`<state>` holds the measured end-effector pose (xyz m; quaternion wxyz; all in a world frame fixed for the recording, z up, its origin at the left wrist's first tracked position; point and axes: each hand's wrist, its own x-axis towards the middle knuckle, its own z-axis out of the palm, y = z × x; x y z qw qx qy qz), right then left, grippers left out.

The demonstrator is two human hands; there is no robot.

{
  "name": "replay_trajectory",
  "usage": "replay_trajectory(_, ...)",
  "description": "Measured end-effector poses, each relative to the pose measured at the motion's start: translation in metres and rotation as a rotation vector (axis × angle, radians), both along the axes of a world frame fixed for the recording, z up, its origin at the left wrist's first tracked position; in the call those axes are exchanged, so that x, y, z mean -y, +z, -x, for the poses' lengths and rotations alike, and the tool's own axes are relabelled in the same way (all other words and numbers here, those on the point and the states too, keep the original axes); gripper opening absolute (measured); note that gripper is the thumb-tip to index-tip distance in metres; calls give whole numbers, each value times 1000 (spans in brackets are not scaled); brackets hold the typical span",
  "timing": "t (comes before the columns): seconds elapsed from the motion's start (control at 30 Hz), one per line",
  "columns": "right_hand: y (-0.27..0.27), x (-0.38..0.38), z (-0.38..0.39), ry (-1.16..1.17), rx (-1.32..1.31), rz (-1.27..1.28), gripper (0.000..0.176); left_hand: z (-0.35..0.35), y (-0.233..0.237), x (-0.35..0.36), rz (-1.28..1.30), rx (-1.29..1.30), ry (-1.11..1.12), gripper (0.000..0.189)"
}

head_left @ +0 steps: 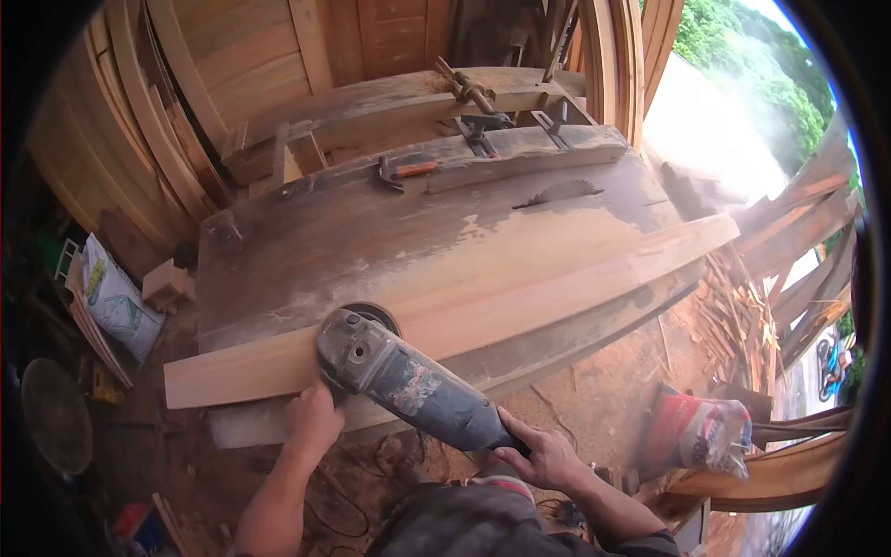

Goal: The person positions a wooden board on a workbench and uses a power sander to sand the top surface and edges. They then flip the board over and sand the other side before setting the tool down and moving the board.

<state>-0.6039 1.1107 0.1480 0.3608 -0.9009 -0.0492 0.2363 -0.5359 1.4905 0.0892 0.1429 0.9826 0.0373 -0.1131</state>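
A large dark angle grinder [422, 385] lies across the middle of the view, its round disc on a long pale wooden board [520, 297]. My left hand [316, 418] is closed around the side handle near the grinder's head. Around the rear end of the grinder's body, my right hand [543, 450] is wrapped. The board runs from the lower left to the upper right along the near edge of a dusty wooden worktable [278, 269]. The disc's underside is hidden by the grinder's head.
A saw blade [561, 192] pokes up through the tabletop beyond the board. Behind it lie a hammer [408, 171] and a thick timber. Planks lean at the left and right. A white sack [121, 297] stands left; a red-white bag [696, 429] sits lower right. Cords cross the floor.
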Motion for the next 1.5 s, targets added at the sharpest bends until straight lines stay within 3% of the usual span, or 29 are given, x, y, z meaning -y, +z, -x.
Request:
replay_trajectory(0.23,-4,92,28,-215,16,6,73,-35,18,114,49,-51,-183,36)
replay_trajectory(0.4,-16,204,57,-470,71,-95,72,-82,5,261,149,11,-406,19)
replay_trajectory(0.43,-18,226,63,-548,71,-127,72,-92,1,291,233,-15,-422,26)
replay_trajectory(0.5,-13,261,68,-613,69,-165,71,-102,-9,346,284,91,-510,18)
replay_trajectory(0.57,-4,272,65,-633,74,-155,56,-103,-21,382,238,261,-573,14)
replay_trajectory(0.63,-46,298,86,-746,133,-97,47,-101,-25,390,200,287,-564,14)
replay_trajectory(0.8,-95,300,91,-676,3,-166,36,-93,-28,319,203,258,-467,15)
replay_trajectory(0.97,-48,163,63,-530,82,-237,38,-60,-12,195,179,166,-339,16)
replay_trajectory(1.0,-73,172,68,-527,-43,-2,43,-53,-14,167,172,159,-306,16)
replay_trajectory(1.03,-31,105,48,-350,104,-137,56,-43,-16,140,166,147,-276,17)
replay_trajectory(1.1,-44,78,44,-242,32,-117,60,-21,-18,85,135,214,-196,18)
replay_trajectory(1.2,-31,-5,31,-144,30,-151,74,9,-1,-2,142,113,-77,21)
replay_trajectory(1.23,-29,-27,27,-114,-43,-126,75,17,4,-29,133,72,-34,22)
replay_trajectory(1.37,-11,-137,10,82,72,-133,71,52,-3,-134,39,64,98,24)
replay_trajectory(1.5,-18,-189,0,184,105,-41,74,58,1,-198,23,43,172,32)
